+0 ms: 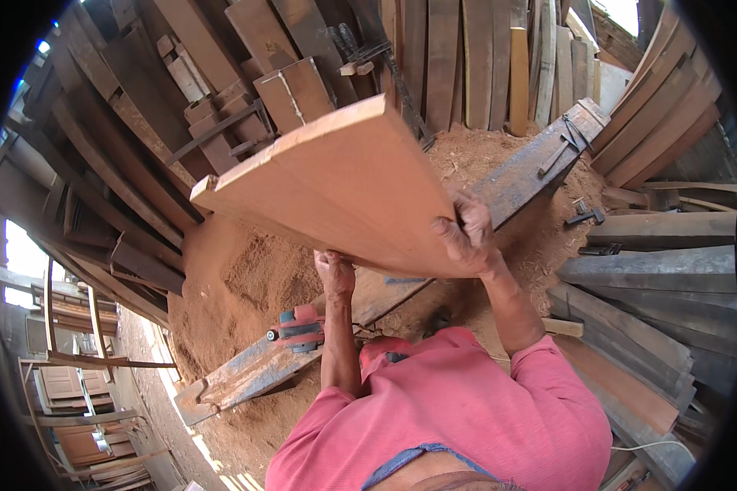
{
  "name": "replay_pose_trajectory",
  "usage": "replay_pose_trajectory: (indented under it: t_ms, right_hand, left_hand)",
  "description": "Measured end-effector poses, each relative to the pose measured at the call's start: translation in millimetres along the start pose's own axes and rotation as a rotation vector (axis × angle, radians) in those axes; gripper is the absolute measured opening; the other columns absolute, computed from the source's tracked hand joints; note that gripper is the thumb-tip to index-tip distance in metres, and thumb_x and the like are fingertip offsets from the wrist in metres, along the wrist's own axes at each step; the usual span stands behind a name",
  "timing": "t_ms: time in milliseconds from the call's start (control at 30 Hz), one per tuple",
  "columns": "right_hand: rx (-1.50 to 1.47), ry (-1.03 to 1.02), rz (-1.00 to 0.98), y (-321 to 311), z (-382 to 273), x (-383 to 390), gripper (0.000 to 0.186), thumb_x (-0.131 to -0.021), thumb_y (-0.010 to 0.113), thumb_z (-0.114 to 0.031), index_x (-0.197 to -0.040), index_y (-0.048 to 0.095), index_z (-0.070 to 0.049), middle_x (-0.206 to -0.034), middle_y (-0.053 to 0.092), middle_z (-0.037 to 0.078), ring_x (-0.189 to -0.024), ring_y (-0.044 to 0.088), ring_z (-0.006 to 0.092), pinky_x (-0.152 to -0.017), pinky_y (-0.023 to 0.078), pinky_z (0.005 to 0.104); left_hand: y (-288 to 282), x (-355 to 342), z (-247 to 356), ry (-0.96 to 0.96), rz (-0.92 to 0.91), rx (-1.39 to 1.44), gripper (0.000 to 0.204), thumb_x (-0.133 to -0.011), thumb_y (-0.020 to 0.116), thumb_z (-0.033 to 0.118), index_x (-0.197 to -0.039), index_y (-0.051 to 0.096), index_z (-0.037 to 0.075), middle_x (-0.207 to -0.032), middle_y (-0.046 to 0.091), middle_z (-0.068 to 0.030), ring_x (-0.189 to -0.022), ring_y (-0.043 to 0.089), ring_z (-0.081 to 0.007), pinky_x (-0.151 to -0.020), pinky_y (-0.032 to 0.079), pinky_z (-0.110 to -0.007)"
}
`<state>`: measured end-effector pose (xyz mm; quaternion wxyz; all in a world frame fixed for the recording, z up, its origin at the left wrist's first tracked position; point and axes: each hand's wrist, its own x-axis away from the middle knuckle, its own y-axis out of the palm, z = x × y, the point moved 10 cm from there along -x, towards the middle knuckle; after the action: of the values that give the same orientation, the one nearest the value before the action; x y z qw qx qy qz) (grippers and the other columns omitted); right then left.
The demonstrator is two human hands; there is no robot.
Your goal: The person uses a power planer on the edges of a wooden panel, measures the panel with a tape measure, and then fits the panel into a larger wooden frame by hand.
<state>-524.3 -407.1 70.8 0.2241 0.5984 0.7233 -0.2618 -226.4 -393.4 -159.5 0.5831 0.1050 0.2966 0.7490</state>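
Note:
A wide, flat wooden board (336, 184) is held up and tilted in front of me, above a long worn bench beam (508, 188). My left hand (334, 274) is closed on the board's near edge toward its left part. My right hand (468, 233) grips the right edge, its thumb on the face and the fingers partly hidden behind the wood. Beside my left forearm, a red and dark handheld power planer (301, 329) rests on the beam. The board covers the middle stretch of that beam.
Sawdust and shavings (250, 270) lie heaped around the beam. Upright planks (475, 65) line the back, and stacked timber (647, 270) fills the right. A dark metal tool (553, 157) lies on the beam's far end. Door-like wooden panels (74, 385) stand at the left.

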Motion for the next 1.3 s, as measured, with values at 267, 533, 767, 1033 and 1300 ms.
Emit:
replay_pose_trajectory:
  t_ms: [267, 533, 767, 1033, 1300]
  right_hand:
    - [0.042, 0.004, -0.025, 10.1, 25.6, 20.3, 0.048, -0.093, 0.068, -0.049, -0.086, 0.061, -0.002, -0.073, 0.051, 0.008, -0.067, 0.051, 0.0229, -0.060, 0.041, 0.0349]
    - [0.053, 0.009, -0.082, 22.5, 27.7, 15.6, 0.039, -0.090, 0.072, -0.041, -0.092, 0.063, -0.003, -0.081, 0.057, 0.013, -0.072, 0.057, 0.0301, -0.064, 0.044, 0.0388]
    - [0.098, 0.166, -0.037, 12.8, 60.3, -12.8, 0.042, -0.092, 0.070, -0.040, -0.100, 0.064, 0.000, -0.085, 0.062, 0.018, -0.078, 0.062, 0.0372, -0.071, 0.048, 0.0433]
    - [-0.003, 0.265, -0.098, -16.5, 91.1, -105.3, 0.041, -0.096, 0.069, -0.039, -0.101, 0.063, 0.002, -0.076, 0.060, 0.007, -0.073, 0.057, 0.0136, -0.065, 0.045, 0.0307]
    - [-0.115, 0.049, -0.115, -64.9, 111.0, -185.0, 0.035, -0.091, 0.077, -0.029, -0.097, 0.064, 0.002, -0.080, 0.060, 0.003, -0.072, 0.055, 0.0094, -0.065, 0.045, 0.0258]
  left_hand:
    - [-37.9, 11.1, -36.2, -0.081, -0.011, 0.121, 0.077, -0.082, 0.082, 0.047, -0.140, 0.046, 0.011, -0.133, 0.060, -0.0022, -0.126, 0.057, -0.0233, -0.104, 0.049, -0.044]
    - [-62.1, 15.6, -42.3, -0.214, -0.041, 0.224, 0.072, -0.080, 0.082, 0.047, -0.140, 0.055, 0.016, -0.143, 0.057, -0.0012, -0.133, 0.051, -0.0244, -0.114, 0.037, -0.048]
    - [-36.9, -25.8, -20.4, -0.172, -0.014, 0.047, 0.069, -0.080, 0.086, 0.040, -0.132, 0.055, 0.007, -0.127, 0.064, -0.0038, -0.117, 0.062, -0.0204, -0.097, 0.051, -0.041]
    - [19.1, -112.2, -12.4, -0.042, 0.081, -0.032, 0.068, -0.079, 0.086, 0.045, -0.124, 0.056, 0.003, -0.114, 0.067, -0.0038, -0.107, 0.063, -0.0179, -0.093, 0.051, -0.036]
    - [78.5, -197.5, -17.0, 0.074, -0.014, -0.151, 0.067, -0.074, 0.091, 0.043, -0.117, 0.059, 0.003, -0.104, 0.066, -0.0017, -0.092, 0.063, -0.0130, -0.084, 0.050, -0.032]
